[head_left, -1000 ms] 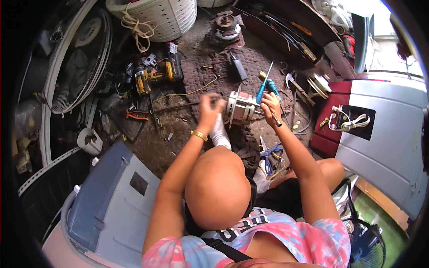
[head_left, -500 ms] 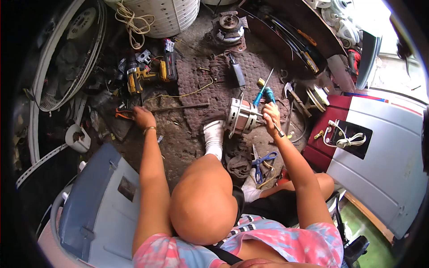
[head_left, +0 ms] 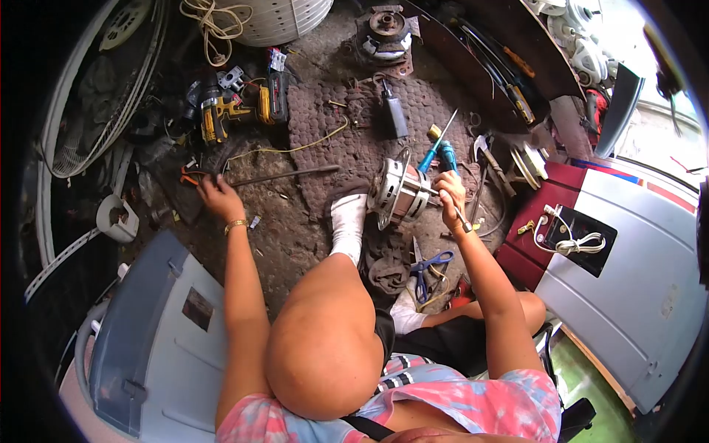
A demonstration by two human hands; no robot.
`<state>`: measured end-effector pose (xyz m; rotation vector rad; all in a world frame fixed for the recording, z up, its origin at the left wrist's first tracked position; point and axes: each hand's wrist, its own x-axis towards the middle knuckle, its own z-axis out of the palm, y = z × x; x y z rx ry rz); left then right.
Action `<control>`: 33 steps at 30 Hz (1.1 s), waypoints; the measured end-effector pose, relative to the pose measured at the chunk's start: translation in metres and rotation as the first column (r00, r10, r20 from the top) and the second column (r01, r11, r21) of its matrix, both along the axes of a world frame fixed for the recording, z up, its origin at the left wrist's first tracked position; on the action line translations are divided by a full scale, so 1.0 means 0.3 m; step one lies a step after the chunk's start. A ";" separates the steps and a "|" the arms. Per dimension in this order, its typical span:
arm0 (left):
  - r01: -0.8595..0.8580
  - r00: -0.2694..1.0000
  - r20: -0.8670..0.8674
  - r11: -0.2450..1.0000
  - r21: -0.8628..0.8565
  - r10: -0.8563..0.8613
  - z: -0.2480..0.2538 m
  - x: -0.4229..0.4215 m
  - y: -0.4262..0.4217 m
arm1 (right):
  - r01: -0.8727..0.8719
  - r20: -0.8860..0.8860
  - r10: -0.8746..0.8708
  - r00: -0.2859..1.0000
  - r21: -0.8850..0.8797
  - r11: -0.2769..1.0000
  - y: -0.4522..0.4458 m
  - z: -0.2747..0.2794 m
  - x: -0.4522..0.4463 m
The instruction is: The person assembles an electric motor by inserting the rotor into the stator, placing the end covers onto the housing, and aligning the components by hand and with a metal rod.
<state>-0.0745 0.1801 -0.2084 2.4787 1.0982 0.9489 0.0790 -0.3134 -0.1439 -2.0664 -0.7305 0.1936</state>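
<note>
clock centred on the motor (head_left: 401, 190), which lies on its side at the edge of the brown mat (head_left: 317, 118), just ahead of the person's white-socked foot.

right hand (head_left: 452, 198): at 3, fingers wrapped round the motor's shaft (head_left: 461, 217), a length of it showing below the fist.
left hand (head_left: 220, 199): at 9, fingers loosely spread, just beside the orange-handled pliers (head_left: 190, 176) and the near end of a long metal rod (head_left: 288, 176); cannot tell if the tips touch either.

containers:
– perforated white tub (head_left: 284, 18), at 11, cream cord (head_left: 214, 26) hung at its side; inside out of view.
– open brown metal tray (head_left: 432, 37), at 1: long dark tools, one orange handle (head_left: 519, 63), one yellow-and-black handle (head_left: 521, 105).
– small white cup (head_left: 125, 227), at 9, well beyond the left hand; something brownish in it, unclear what.
– dark recess (head_left: 597, 255) in the grey panel (head_left: 628, 295), past 3: bundled white cord (head_left: 580, 244).

labels: printed tag by the drill battery (head_left: 277, 103), at 10, too small to read; pale marks on the panel likewise.
</note>
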 end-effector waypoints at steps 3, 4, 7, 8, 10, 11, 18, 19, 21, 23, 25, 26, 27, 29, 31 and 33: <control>0.000 0.990 0.131 0.953 -0.303 0.042 0.054 -0.034 0.025 | -0.005 0.007 0.005 1.000 -0.004 1.000 -0.001 -0.007 -0.001; 0.065 0.967 0.252 0.907 -0.416 0.047 0.097 -0.019 0.016 | -0.005 0.013 0.005 1.000 -0.003 1.000 0.005 -0.001 0.002; 0.125 0.955 0.297 0.898 -0.422 0.007 0.193 0.064 -0.027 | 0.005 0.021 -0.005 1.000 0.005 1.000 0.018 0.009 0.003; 0.139 0.963 0.265 0.927 -0.350 -0.045 0.216 0.099 -0.050 | 0.000 0.024 0.000 1.000 0.001 1.000 0.021 0.009 0.006; 0.179 0.972 0.188 0.962 -0.205 -0.140 0.235 0.165 -0.093 | -0.008 0.031 0.008 0.999 -0.011 1.000 0.026 0.015 0.011; 0.150 0.980 0.177 0.925 -0.348 -0.093 0.222 0.185 -0.104 | -0.011 0.028 0.011 1.000 -0.015 1.000 0.024 0.018 0.008; 0.256 0.957 0.212 0.925 -0.282 -0.200 0.221 0.269 -0.176 | -0.012 0.030 0.013 0.999 -0.012 1.000 0.030 0.028 0.008; 0.253 0.957 0.215 0.919 -0.301 -0.193 0.218 0.269 -0.179 | -0.015 0.028 0.015 0.999 -0.017 1.000 0.030 0.028 0.009; 0.242 0.960 0.222 0.909 -0.338 -0.173 0.215 0.268 -0.186 | -0.019 0.033 0.020 0.999 -0.029 0.999 0.033 0.032 0.009; 0.229 0.964 0.201 0.925 -0.304 -0.173 0.219 0.271 -0.186 | -0.019 0.047 0.021 0.999 -0.040 0.999 0.044 0.039 0.008; 0.224 0.969 0.170 0.929 -0.294 -0.180 0.228 0.281 -0.181 | -0.024 0.053 0.027 0.998 -0.045 0.999 0.048 0.043 0.008; 0.225 0.971 0.148 0.927 -0.301 -0.187 0.233 0.287 -0.176 | -0.026 0.056 0.029 0.998 -0.048 0.999 0.049 0.045 0.007; 0.225 0.973 0.126 0.924 -0.307 -0.195 0.230 0.291 -0.169 | -0.034 0.058 0.037 0.998 -0.054 0.998 0.045 0.043 0.006; 0.201 0.978 0.010 0.923 -0.329 -0.210 0.207 0.311 -0.160 | -0.053 0.061 0.057 0.997 -0.065 0.996 0.037 0.038 0.008; 0.147 0.961 -0.161 0.908 -0.391 -0.225 0.187 0.325 -0.159 | -0.065 0.067 0.069 0.995 -0.057 0.996 0.034 0.038 0.006; 0.111 0.954 -0.211 0.905 -0.410 -0.212 0.123 0.325 -0.169 | -0.087 0.074 0.090 0.993 -0.047 0.995 0.028 0.035 0.010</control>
